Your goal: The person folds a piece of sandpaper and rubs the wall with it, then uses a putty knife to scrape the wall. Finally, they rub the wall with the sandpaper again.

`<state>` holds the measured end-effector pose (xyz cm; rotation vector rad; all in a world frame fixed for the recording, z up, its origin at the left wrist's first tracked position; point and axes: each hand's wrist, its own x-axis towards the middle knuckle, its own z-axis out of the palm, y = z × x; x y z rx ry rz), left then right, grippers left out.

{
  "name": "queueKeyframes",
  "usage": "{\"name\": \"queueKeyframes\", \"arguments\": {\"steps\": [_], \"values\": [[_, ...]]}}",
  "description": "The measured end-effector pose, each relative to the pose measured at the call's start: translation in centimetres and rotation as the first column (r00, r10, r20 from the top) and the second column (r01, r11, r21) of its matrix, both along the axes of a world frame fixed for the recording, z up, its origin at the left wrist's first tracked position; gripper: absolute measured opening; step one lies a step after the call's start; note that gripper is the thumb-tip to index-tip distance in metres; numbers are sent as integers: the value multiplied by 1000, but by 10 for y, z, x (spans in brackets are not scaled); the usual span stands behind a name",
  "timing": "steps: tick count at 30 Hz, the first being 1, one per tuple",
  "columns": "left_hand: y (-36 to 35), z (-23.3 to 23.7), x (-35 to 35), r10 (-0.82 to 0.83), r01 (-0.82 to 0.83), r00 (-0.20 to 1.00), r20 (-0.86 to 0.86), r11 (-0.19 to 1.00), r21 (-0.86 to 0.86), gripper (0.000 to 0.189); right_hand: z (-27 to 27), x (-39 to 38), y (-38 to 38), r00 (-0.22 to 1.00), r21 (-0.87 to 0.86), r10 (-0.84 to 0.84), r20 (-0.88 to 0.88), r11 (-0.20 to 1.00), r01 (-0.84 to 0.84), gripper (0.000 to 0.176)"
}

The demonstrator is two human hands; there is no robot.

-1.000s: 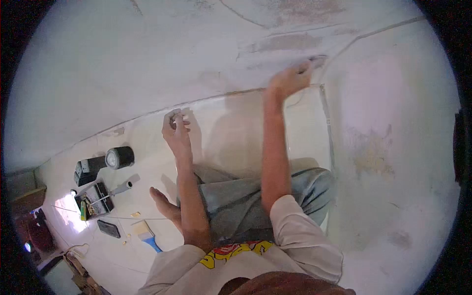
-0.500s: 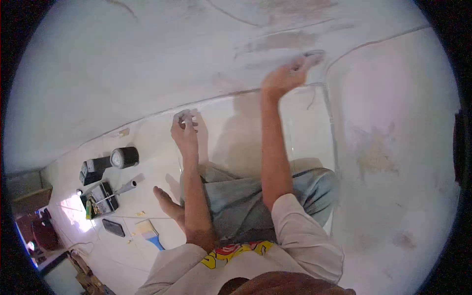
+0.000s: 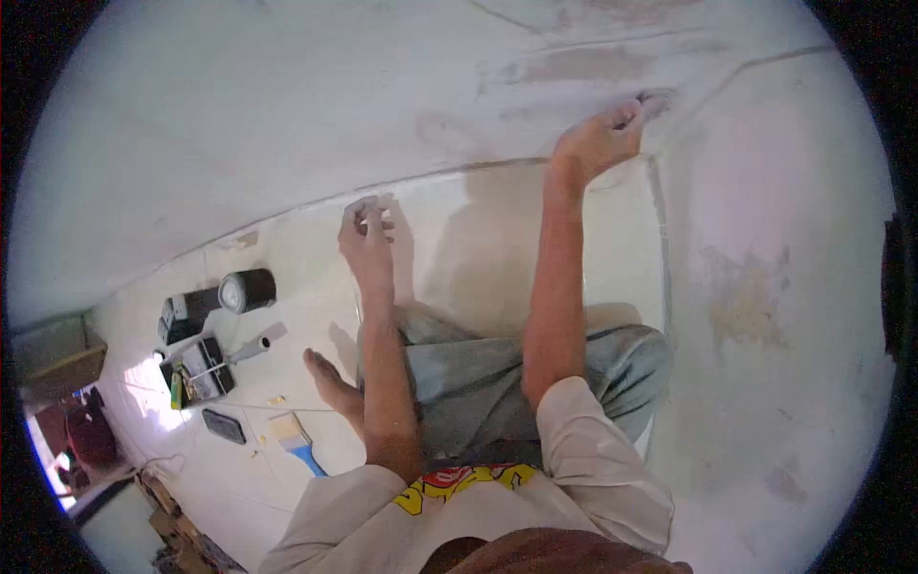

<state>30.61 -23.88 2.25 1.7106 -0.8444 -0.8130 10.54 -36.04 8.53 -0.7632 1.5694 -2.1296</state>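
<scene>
Two bent knees in pale jeans (image 3: 593,368) are seen nearest, and a bare foot (image 3: 330,378) is set flat on the tiled floor (image 3: 478,220) beside them. The squat is judged steady, and weight is best carried over that foot so that the long reach is not strained.

Further out on the left, well apart from both hands, a blue-handled brush (image 3: 296,442), a flat dark slab (image 3: 224,427), an open case (image 3: 199,368), a black box (image 3: 186,311) and a dark roll (image 3: 247,290) are laid on the tiles.

Beyond the knees the left hand (image 3: 366,241) is raised above the floor, near the foot of the wall (image 3: 287,115). Its fingers are curled in, and a small pale piece (image 3: 361,205) is pinched between thumb and fingertips. What that piece is cannot be told. It is best held clear of the surface so that nothing is smeared or dropped.

Farthest off, the right hand (image 3: 598,143) is stretched to the wall just beside the inner corner, above the floor line. Its fingers are extended, and a dark grey thing (image 3: 654,98) is met at their tips, against the wall. Whether it is gripped or only pressed flat cannot be told.

For good work here, pressure should be spread evenly through flat fingertips, and strokes should be made short and overlapping. The corner seam should be followed rather than crossed, since a raised edge could easily be caught there. The wrist is best held straight in line with the forearm.
</scene>
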Motion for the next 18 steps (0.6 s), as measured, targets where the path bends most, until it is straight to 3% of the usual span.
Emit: {"name": "queueKeyframes", "arguments": {"steps": [2, 4, 5, 6, 8, 9, 11, 13, 15, 16, 18], "values": [[-1, -2, -5, 11, -12, 999, -48, 1000, -22, 28, -4, 18, 4, 977, 24, -106, -186, 993, 112, 44], [-4, 6, -16, -14, 13, 998, -57, 1000, -13, 25, -16, 81, 20, 995, 122, -1, -104, 992, 13, 44], [-7, 9, -21, -44, 44, 997, -62, 999, -11, 23, -17, 111, 30, 978, 73, -15, -208, 997, 31, 49], [-8, 5, -22, -43, 42, 997, -64, 999, -18, 23, -16, 123, 44, 955, 78, 167, -246, 985, -153, 54], [-3, -6, -15, -122, 123, 992, 11, 981, -148, 23, -17, 122, 41, 955, 88, 141, -259, 989, -122, 54], [-3, -2, -16, -125, 126, 992, 14, 982, -144, 23, -11, 122, 42, 956, 102, 114, -271, 991, -89, 53], [-1, 12, -16, 6, 0, 990, -138, 999, 45, 24, -14, 84, 19, 978, 14, -17, -209, 1000, 20, 50], [0, 10, -11, 3, -5, 985, -171, 1000, -12, 23, -15, 16, 15, 947, 160, 89, -309, 986, -41, 47], [1, 16, -13, 15, -7, 976, -218, 999, 37, 29, 18, -28, 4, 987, -21, 141, 76, 990, -139, 45], [-1, 15, -13, 17, -9, 975, -223, 999, 36, 29, 0, -20, 0, 987, -22, 143, 71, 990, -142, 45], [-5, 13, -22, 39, -40, 963, -267, 999, 0, 23, -62, 16, 0, 921, 156, -8, -389, 985, 74, 44]]}}
